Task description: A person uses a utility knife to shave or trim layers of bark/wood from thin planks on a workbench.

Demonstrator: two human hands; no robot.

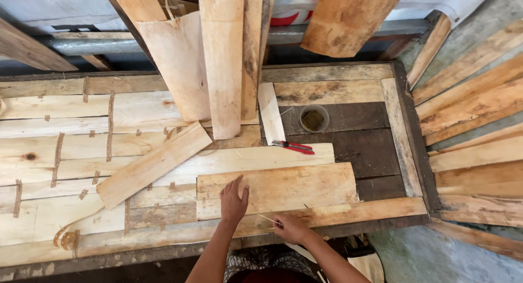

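My left hand (pixel 233 200) lies flat, fingers apart, on the lower left corner of a pale veneer sheet (pixel 294 187) on the wooden worktable. My right hand (pixel 290 228) rests at the table's front edge just below that sheet, pinching a thin pale strip (pixel 267 218) that points left toward my left hand. A loose narrow veneer piece (pixel 155 163) lies diagonally across the joined sheets to the left.
A red-handled cutter (pixel 294 146) lies above the sheet, beside a small round cup (pixel 314 118) set in the dark table top (pixel 370 152). Long veneer boards (pixel 223 59) lean from the back wall. More veneer sheets (pixel 474 103) are stacked to the right.
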